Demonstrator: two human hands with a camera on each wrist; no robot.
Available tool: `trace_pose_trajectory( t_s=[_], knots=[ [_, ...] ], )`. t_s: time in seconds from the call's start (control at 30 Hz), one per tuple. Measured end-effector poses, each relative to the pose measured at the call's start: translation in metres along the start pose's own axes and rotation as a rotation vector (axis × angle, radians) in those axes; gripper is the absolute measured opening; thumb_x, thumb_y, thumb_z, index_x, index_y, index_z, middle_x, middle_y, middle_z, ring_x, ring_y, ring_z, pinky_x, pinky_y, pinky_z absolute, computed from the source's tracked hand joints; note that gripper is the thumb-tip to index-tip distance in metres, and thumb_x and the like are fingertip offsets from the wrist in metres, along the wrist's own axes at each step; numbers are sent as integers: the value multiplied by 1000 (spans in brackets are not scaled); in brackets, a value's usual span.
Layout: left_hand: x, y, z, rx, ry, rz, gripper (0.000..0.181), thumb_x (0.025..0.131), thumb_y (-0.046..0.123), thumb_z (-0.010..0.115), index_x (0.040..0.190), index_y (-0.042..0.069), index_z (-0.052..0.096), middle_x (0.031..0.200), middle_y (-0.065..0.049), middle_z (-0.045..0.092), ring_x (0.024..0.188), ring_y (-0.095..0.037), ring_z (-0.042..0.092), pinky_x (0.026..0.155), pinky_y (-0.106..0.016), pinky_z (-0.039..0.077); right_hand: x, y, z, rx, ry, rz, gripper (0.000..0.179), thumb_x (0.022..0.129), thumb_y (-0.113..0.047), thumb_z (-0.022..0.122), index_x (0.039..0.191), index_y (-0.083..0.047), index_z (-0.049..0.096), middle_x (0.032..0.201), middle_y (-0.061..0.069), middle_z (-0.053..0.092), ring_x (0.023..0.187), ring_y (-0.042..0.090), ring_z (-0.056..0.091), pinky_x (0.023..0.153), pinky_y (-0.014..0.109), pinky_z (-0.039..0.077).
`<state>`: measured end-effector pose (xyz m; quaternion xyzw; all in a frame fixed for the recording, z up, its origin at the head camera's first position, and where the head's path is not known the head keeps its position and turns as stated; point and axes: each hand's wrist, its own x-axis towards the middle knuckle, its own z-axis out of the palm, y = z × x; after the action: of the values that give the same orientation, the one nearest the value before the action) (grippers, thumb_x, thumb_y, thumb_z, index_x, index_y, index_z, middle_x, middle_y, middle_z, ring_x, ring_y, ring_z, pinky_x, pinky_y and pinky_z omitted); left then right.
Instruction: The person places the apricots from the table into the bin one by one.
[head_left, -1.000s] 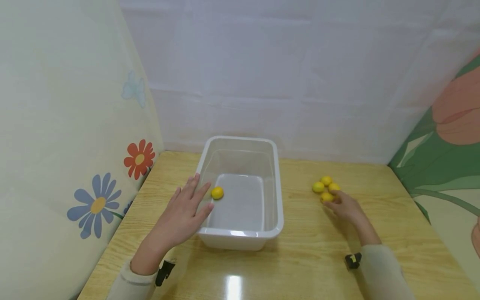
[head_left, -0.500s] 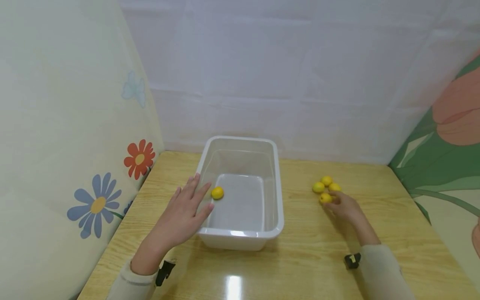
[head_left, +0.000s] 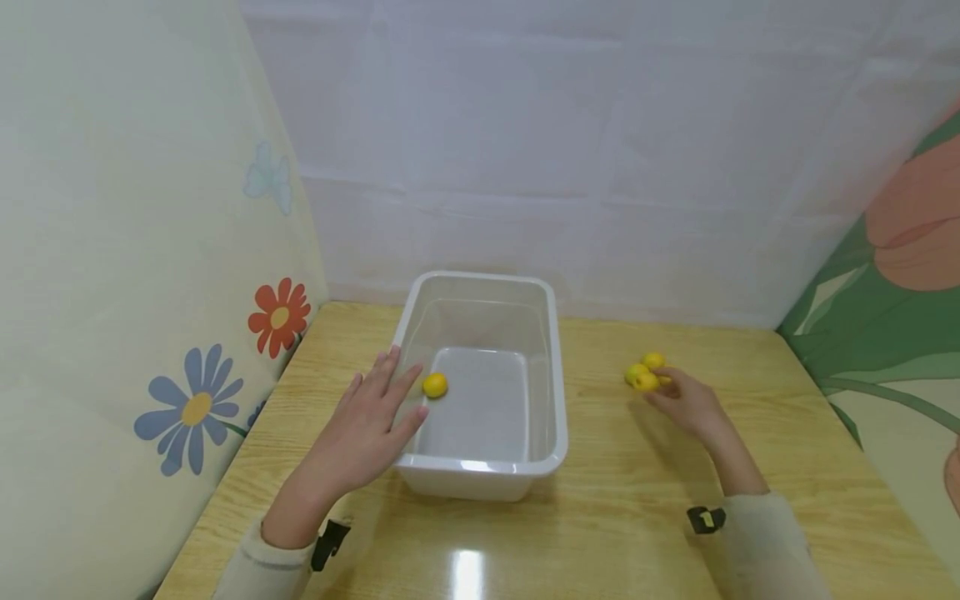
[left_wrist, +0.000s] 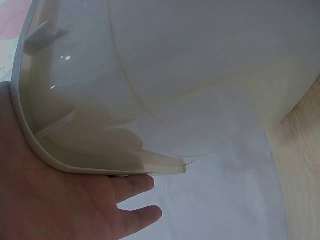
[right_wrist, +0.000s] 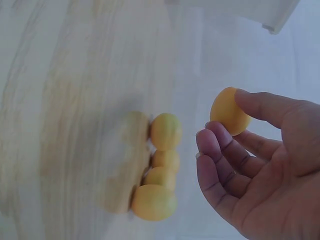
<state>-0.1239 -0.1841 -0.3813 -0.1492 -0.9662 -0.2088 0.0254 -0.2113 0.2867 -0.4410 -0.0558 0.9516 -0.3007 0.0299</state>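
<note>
My right hand (head_left: 690, 406) pinches a yellow lemon (right_wrist: 230, 111) between thumb and fingertips, raised off the wooden table. Close by on the table lie several more lemons, one of them greener (head_left: 636, 374); in the head view the held lemon and the fingers partly cover this cluster. A line of these lemons (right_wrist: 165, 131) shows in the right wrist view. With its fingers spread, my left hand (head_left: 360, 429) rests on the left rim of a white plastic tub (head_left: 560, 400). The tub has a single lemon (head_left: 435, 385) on its floor, near the left wall.
The wooden table (head_left: 600, 517) meets a white cloth backdrop (head_left: 480, 150) at the back. A flower-printed panel (head_left: 187, 250) stands at the left, and another printed panel (head_left: 885, 333) at the right.
My right hand has taken a lemon from the near side of the cluster and lifted it up and slightly left. The left hand and the tub have stayed put.
</note>
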Motion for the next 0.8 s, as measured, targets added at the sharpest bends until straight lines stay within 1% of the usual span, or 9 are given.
trace_pose_trajectory(
  t_s=[0.1,0.2,0.33,0.43,0.6,0.8],
  knots=[
    [0,0,0,3,0,1,65,106,51,43,160,16,33,170,-14,9,156,-37,8,121,-65,11,-2,-7,-4,8,-1,1,60,101,-30,64,144,8,46,116,29,67,104,44,65,84,54,56],
    [0,0,0,6,-1,2,67,105,55,40,160,16,33,170,-14,9,156,-37,8,121,-65,11,-3,-15,-6,24,-1,10,61,101,-32,64,146,5,45,118,27,67,105,41,64,85,53,55],
    [0,0,-1,5,-3,-1,66,106,52,42,160,16,32,170,-14,9,156,-36,7,121,-65,10,-7,-26,-10,48,2,10,62,101,-36,63,148,0,45,121,25,66,108,40,64,86,53,55],
    [0,0,-1,3,-2,-1,65,106,49,44,160,16,33,170,-14,9,156,-37,7,121,-65,10,-12,-35,-13,64,5,-5,64,101,-41,62,150,-2,44,122,23,66,111,39,63,87,53,55],
    [0,-1,0,-1,3,4,65,106,50,44,160,15,33,170,-14,9,156,-38,8,121,-66,11,-21,-51,-18,99,14,-37,64,101,-45,60,150,-6,46,123,19,67,115,38,62,90,55,55],
    [0,-1,0,6,7,10,66,106,52,42,160,16,33,170,-15,10,156,-39,9,121,-66,11,-29,-66,-22,135,30,-62,62,100,-47,61,149,-10,48,118,14,69,113,35,64,92,55,54]
  ],
)
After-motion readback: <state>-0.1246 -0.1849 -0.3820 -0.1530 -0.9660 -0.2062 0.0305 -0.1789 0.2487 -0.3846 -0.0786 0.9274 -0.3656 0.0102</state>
